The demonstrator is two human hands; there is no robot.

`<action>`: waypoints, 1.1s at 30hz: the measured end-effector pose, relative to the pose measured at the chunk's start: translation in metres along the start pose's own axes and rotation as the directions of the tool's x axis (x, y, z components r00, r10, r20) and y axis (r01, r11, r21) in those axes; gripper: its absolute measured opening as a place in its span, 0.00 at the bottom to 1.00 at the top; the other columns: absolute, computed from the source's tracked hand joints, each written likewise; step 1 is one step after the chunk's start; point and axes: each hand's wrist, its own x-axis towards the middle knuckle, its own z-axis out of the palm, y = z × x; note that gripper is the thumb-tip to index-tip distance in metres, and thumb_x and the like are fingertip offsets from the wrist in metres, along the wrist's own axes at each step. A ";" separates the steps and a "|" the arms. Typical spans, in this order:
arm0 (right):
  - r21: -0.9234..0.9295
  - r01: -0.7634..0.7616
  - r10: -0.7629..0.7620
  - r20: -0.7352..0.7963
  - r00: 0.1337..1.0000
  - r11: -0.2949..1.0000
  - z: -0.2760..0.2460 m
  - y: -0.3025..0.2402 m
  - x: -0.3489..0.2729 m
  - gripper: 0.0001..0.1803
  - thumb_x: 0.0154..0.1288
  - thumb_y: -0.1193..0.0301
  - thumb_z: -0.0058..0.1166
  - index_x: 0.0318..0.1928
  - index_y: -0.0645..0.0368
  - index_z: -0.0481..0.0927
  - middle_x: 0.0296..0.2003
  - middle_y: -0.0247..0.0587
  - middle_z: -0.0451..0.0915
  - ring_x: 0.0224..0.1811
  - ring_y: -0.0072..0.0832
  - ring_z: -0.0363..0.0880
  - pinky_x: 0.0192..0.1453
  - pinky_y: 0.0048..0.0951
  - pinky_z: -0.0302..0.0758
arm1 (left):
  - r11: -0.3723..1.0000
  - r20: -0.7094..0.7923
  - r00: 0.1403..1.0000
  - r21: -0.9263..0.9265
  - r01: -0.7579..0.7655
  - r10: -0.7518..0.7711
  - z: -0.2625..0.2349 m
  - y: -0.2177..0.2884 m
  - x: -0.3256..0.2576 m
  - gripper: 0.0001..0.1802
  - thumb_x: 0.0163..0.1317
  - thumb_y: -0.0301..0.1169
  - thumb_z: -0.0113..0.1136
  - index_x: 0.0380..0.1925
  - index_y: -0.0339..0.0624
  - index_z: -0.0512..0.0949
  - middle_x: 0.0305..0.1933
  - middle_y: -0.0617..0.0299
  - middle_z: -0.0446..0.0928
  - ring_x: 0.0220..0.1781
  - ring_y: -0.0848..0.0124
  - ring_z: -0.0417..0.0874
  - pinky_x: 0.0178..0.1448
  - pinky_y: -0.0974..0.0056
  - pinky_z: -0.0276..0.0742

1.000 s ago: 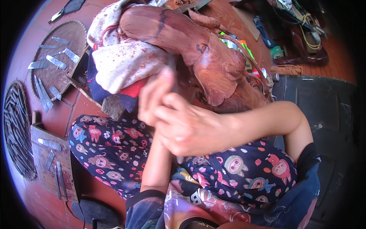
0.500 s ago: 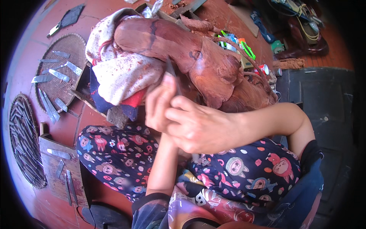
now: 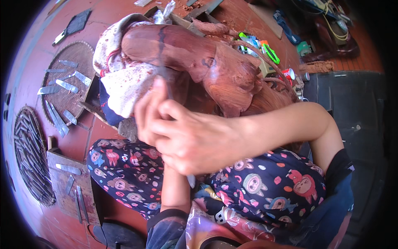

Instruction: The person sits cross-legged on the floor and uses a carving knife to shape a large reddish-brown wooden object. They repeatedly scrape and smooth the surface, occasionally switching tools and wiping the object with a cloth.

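In the head view, both hands meet low in front of a large reddish-brown carved wooden form (image 3: 232, 83), whose smooth, rounded end lies to the upper left and whose knotted, rougher end is to the right. The left hand (image 3: 147, 112) has its fingers bent and pressed together on a slim, dark, blurred metal tool (image 3: 168, 88), one fingertip lying along it. The tool points up toward the carved form's underside; blur hides whether its tip touches the wood. The right hand (image 3: 186, 141) crosses in front, its fingers curled closed about the tool's lower part, though the hand itself covers most of that grip. A small pale grey end (image 3: 190, 181) sticks out below the right hand.

A white cloth (image 3: 128, 87) flecked with reddish crumbs is bunched under and around the form's left end, with a rough grey block (image 3: 127, 129) just below it. Over the red tiled floor (image 3: 81, 143) at left are a round woven tray (image 3: 84, 59) with several flat silvery blades (image 3: 66, 86) on it, an oval basket full of dark slender rods (image 3: 33, 157), and a worn brown wooden board (image 3: 60, 182) bearing more metal blades. A black panel (image 3: 352, 108) lies at the right.
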 end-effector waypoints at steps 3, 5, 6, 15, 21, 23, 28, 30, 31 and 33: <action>-0.040 -0.007 0.008 0.040 0.999 0.999 0.015 0.001 -0.018 0.11 0.45 0.64 0.58 0.25 0.58 0.85 0.30 0.35 0.78 0.45 0.35 0.73 0.56 0.44 0.65 | 0.981 -0.045 0.996 -0.178 -0.081 0.074 0.011 -0.018 -0.004 0.14 0.54 0.21 0.67 0.42 0.35 0.87 0.42 0.54 0.86 0.41 0.65 0.86 0.42 0.66 0.84; -0.019 -0.089 0.090 0.083 0.992 0.996 0.005 -0.011 -0.036 0.11 0.46 0.64 0.58 0.23 0.59 0.84 0.30 0.35 0.77 0.44 0.36 0.73 0.56 0.43 0.65 | 0.671 -0.128 0.976 -0.710 -0.214 0.175 0.019 -0.035 -0.009 0.16 0.50 0.21 0.68 0.42 0.35 0.87 0.42 0.51 0.86 0.42 0.64 0.87 0.43 0.64 0.84; -0.016 -0.069 0.070 0.071 0.995 0.998 -0.002 -0.014 -0.025 0.11 0.46 0.64 0.57 0.24 0.58 0.84 0.30 0.35 0.77 0.43 0.36 0.73 0.56 0.43 0.65 | 0.660 -0.067 0.984 -0.733 -0.161 0.166 0.009 -0.034 -0.007 0.17 0.49 0.21 0.68 0.42 0.35 0.87 0.41 0.51 0.86 0.42 0.63 0.87 0.44 0.64 0.84; -0.049 -0.154 0.156 0.028 0.987 0.987 0.007 -0.014 -0.022 0.11 0.48 0.63 0.57 0.26 0.58 0.84 0.33 0.36 0.79 0.46 0.35 0.73 0.55 0.43 0.66 | 0.701 -0.077 0.964 -0.672 -0.238 0.254 0.009 -0.036 0.002 0.15 0.54 0.22 0.65 0.44 0.33 0.86 0.44 0.54 0.86 0.44 0.64 0.86 0.48 0.66 0.84; -0.097 -0.137 0.127 -0.104 0.986 0.986 -0.006 -0.019 0.006 0.12 0.47 0.62 0.58 0.25 0.57 0.85 0.32 0.34 0.79 0.46 0.35 0.73 0.56 0.44 0.66 | 0.774 0.073 0.995 -0.634 -0.005 0.065 -0.031 -0.044 0.028 0.12 0.58 0.25 0.64 0.42 0.34 0.87 0.45 0.51 0.84 0.49 0.63 0.85 0.58 0.62 0.81; -0.007 -0.102 0.101 -0.132 0.986 0.995 0.000 -0.014 0.001 0.12 0.46 0.61 0.59 0.24 0.57 0.85 0.31 0.34 0.79 0.46 0.35 0.73 0.57 0.44 0.65 | 0.783 0.056 0.998 -0.621 0.003 0.041 -0.025 -0.047 0.024 0.12 0.58 0.27 0.66 0.41 0.35 0.87 0.45 0.52 0.85 0.49 0.63 0.85 0.57 0.62 0.81; 0.082 -0.065 0.079 -0.190 0.979 0.995 0.020 -0.003 -0.006 0.12 0.45 0.59 0.61 0.23 0.54 0.85 0.31 0.32 0.79 0.47 0.34 0.73 0.61 0.45 0.62 | 0.781 -0.008 0.989 -0.612 -0.121 0.147 -0.007 -0.038 0.019 0.12 0.57 0.26 0.68 0.41 0.36 0.87 0.45 0.55 0.85 0.52 0.64 0.85 0.57 0.64 0.81; 0.100 -0.027 0.051 -0.248 0.967 0.995 0.023 0.009 0.007 0.14 0.46 0.56 0.64 0.22 0.54 0.85 0.30 0.30 0.79 0.48 0.33 0.72 0.60 0.46 0.61 | 0.773 -0.045 0.983 -0.613 -0.166 0.176 -0.001 -0.036 0.014 0.12 0.56 0.24 0.69 0.41 0.36 0.87 0.45 0.55 0.85 0.51 0.64 0.85 0.55 0.64 0.82; 0.075 -0.067 0.085 -0.269 0.959 0.995 0.028 0.009 0.007 0.14 0.46 0.56 0.64 0.22 0.54 0.85 0.29 0.30 0.79 0.48 0.33 0.72 0.60 0.46 0.61 | 0.767 -0.059 0.980 -0.615 -0.185 0.189 0.004 -0.035 0.011 0.13 0.55 0.23 0.70 0.42 0.36 0.87 0.45 0.55 0.85 0.50 0.64 0.85 0.54 0.64 0.83; 0.054 -0.108 0.118 -0.272 0.955 0.993 0.031 0.008 0.006 0.13 0.46 0.57 0.64 0.21 0.53 0.84 0.29 0.30 0.79 0.48 0.33 0.72 0.58 0.47 0.61 | 0.756 -0.101 0.971 -0.612 -0.232 0.216 0.014 -0.035 0.007 0.14 0.54 0.21 0.71 0.42 0.35 0.87 0.45 0.55 0.86 0.49 0.64 0.86 0.52 0.63 0.84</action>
